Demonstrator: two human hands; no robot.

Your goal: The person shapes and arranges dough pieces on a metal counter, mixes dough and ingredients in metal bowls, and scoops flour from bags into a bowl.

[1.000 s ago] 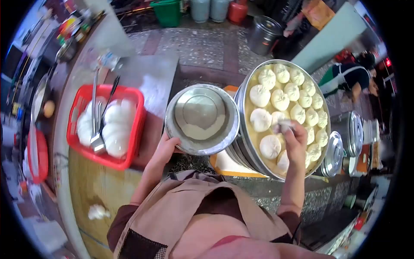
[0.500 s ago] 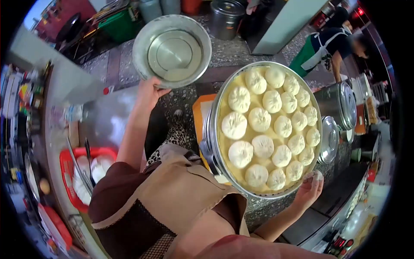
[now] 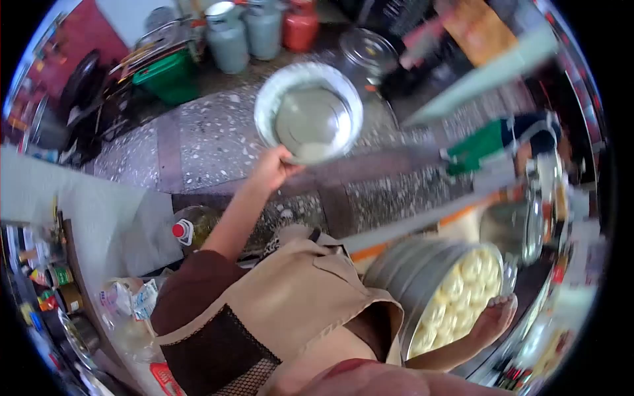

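Observation:
My left hand (image 3: 272, 167) grips the near rim of a large metal basin (image 3: 310, 119) held out over the speckled floor. A little pale liquid or residue shows at the basin's bottom. At the lower right, a tall round metal steamer (image 3: 406, 267) holds several pleated white buns (image 3: 456, 297) on its top tier. My right hand (image 3: 494, 319) is beside the steamer's right edge, its fingers slightly curled and apart, with nothing visible in it.
Gas cylinders (image 3: 226, 41) and a green tub (image 3: 166, 78) stand at the top left. A capped plastic bottle (image 3: 191, 228) is left of my forearm. A person in a green apron (image 3: 479, 146) is at the right, near a large metal pot (image 3: 508, 228).
The view has turned left, so the steamer now appears lower and farther right. The basin, still in my left hand, has moved out over the floor. The red basket has mostly left view.

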